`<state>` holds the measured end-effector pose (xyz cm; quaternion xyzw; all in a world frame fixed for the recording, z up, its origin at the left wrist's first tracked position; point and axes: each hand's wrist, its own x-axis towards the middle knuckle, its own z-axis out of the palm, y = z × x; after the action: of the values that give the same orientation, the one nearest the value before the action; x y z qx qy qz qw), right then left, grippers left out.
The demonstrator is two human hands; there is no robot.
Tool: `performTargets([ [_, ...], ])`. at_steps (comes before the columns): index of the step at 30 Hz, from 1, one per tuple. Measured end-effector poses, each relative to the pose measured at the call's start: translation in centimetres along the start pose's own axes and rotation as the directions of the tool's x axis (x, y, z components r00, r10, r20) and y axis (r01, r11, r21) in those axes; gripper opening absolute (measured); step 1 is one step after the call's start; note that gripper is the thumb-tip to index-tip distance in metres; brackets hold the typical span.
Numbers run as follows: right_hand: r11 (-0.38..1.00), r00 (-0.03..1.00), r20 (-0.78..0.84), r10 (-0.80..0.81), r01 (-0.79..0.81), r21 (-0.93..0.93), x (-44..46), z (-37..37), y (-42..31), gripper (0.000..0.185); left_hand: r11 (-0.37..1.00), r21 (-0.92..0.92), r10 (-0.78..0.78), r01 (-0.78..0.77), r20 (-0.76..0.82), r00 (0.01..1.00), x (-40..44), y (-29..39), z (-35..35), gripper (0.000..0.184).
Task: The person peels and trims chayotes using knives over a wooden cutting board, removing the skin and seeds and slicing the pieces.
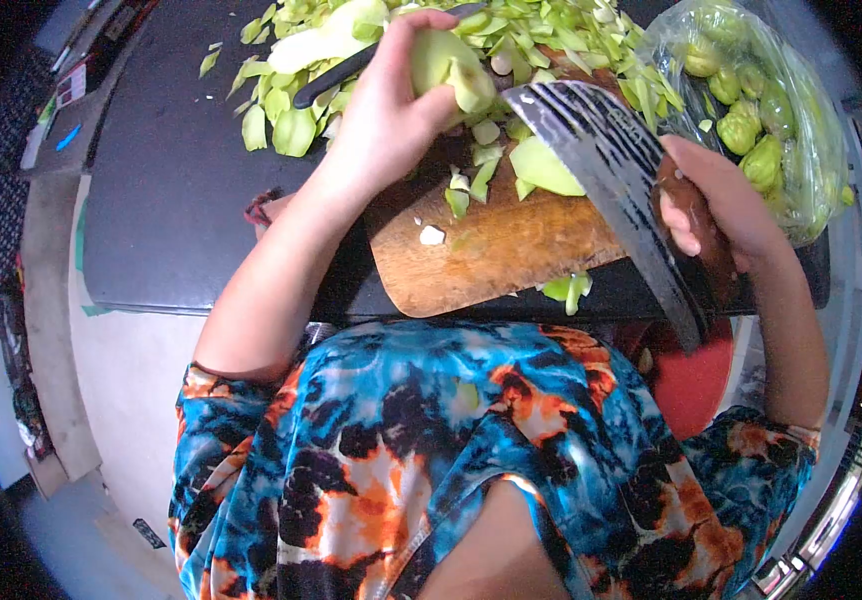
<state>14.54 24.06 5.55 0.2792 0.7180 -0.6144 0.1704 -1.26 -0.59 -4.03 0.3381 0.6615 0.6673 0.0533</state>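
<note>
In my left hand (388, 105) is a pale green peeled chayote (441, 62), gripped above the back of the wooden cutting board (491, 262). My right hand (729, 205) is closed around the brown wooden handle of a broad cleaver (611, 160). Its dark-streaked blade is raised over the board's right part, with its far tip close to the chayote. Beneath the blade lies a pale green cut piece (545, 166). Small scraps and a white bit (432, 235) rest on the board.
Green peelings (571, 32) are heaped at the back of the black table (166, 200). Among them lies a knife with a black handle (336, 78). A clear plastic bag (816, 110) of whole chayotes stands at right. Below the table edge is a red container (693, 385).
</note>
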Motion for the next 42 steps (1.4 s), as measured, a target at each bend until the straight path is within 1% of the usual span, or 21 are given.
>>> performTargets([
  [1,1.000,0.999,-0.036,-0.004,0.003,-0.027,0.2,-0.5,0.1,0.034,0.999,0.047,-0.007,0.006,0.005,1.000,0.2,-0.3,-0.4,0.046],
  [4,0.916,0.947,-0.133,-0.294,0.239,-0.321,1.0,-1.9,-0.5,0.033,0.962,0.274,0.013,-0.017,0.015,1.000,0.0,0.6,-0.6,0.044],
  [5,0.892,0.921,-0.200,-0.335,0.242,-0.381,1.0,-1.8,-1.0,0.032,0.932,0.360,0.028,-0.033,0.019,0.999,-0.1,1.0,-0.5,0.044],
  [8,0.829,0.894,-0.183,-0.408,0.279,-0.485,3.0,-3.5,-0.4,0.032,0.791,0.586,0.154,-0.175,0.086,0.984,-0.2,0.2,-0.8,0.045],
  [9,0.798,0.899,-0.139,-0.416,0.287,-0.530,3.3,-3.9,-0.3,0.032,0.860,0.511,-0.062,0.016,0.074,0.995,-0.1,0.4,-0.7,0.043],
  [12,0.732,0.877,-0.094,-0.471,0.329,-0.596,3.9,-3.5,0.2,0.031,0.897,0.435,-0.117,0.080,0.058,0.991,0.0,0.7,-0.4,0.044],
  [13,0.734,0.862,-0.075,-0.501,0.377,-0.564,3.9,-3.0,0.0,0.029,0.937,0.331,-0.149,0.107,0.103,0.984,0.0,0.8,-0.5,0.046],
  [15,0.652,0.805,-0.076,-0.589,0.417,-0.634,3.4,-2.0,-0.5,0.029,0.979,0.116,-0.189,0.168,0.200,0.961,0.0,1.2,-0.8,0.052],
  [18,0.579,0.744,-0.098,-0.661,0.423,-0.697,2.6,-1.0,-1.2,0.029,0.947,-0.171,-0.215,0.273,0.296,0.931,-0.3,1.8,-1.1,0.062],
  [19,0.565,0.729,-0.109,-0.676,0.418,-0.711,2.3,-1.0,-1.4,0.030,0.918,-0.204,-0.261,0.340,0.335,0.906,-0.1,1.8,-1.3,0.066],
  [22,0.573,0.744,-0.148,-0.652,0.356,-0.738,1.7,-0.9,-1.9,0.031,0.859,-0.274,-0.352,0.432,0.295,0.888,0.0,2.3,-1.4,0.065],
  [23,0.541,0.724,-0.139,-0.676,0.359,-0.761,1.3,-0.5,-1.8,0.031,0.869,-0.302,-0.330,0.392,0.235,0.914,-0.1,2.1,-1.1,0.052],
  [26,0.449,0.646,-0.102,-0.757,0.400,-0.799,0.2,1.4,-1.6,0.030,0.614,-0.617,-0.409,0.492,0.285,0.867,0.2,2.3,-1.3,0.050],
  [27,0.425,0.610,-0.088,-0.787,0.433,-0.795,0.2,1.9,-1.3,0.029,0.574,-0.649,-0.400,0.498,0.309,0.863,0.3,1.9,-1.4,0.057],
  [28,0.401,0.574,-0.076,-0.815,0.465,-0.789,0.0,2.4,-1.2,0.028,0.544,-0.678,-0.415,0.495,0.295,0.861,0.2,2.1,-1.3,0.055],
  [30,0.345,0.558,-0.034,-0.829,0.462,-0.817,-0.8,3.4,-1.5,0.028,0.481,-0.731,-0.445,0.484,0.273,0.853,0.0,2.7,-0.8,0.052],
  [33,0.256,0.523,0.062,-0.850,0.514,-0.819,-1.4,4.0,-1.5,0.029,0.448,-0.777,-0.497,0.441,0.194,0.846,-0.1,3.0,-0.4,0.049],
  [36,0.102,0.439,0.207,-0.874,0.583,-0.806,-1.4,4.2,-1.1,0.031,0.047,-0.867,-0.176,0.495,0.481,0.859,0.0,1.4,-2.1,0.049],
  [37,0.041,0.404,0.259,-0.877,0.601,-0.798,-1.3,4.4,-0.9,0.032,0.295,-0.846,-0.402,0.444,0.311,0.861,0.0,1.9,-1.2,0.047],
  [40,-0.092,0.320,0.323,-0.891,0.567,-0.818,-1.3,4.8,-0.6,0.032,0.353,-0.844,-0.458,0.404,0.221,0.861,-0.1,2.4,-0.9,0.047],
  [42,0.059,0.447,0.226,-0.865,0.539,-0.840,-1.5,4.7,-0.6,0.032,0.368,-0.849,-0.435,0.378,0.202,0.878,-0.1,2.3,-1.1,0.048],
])
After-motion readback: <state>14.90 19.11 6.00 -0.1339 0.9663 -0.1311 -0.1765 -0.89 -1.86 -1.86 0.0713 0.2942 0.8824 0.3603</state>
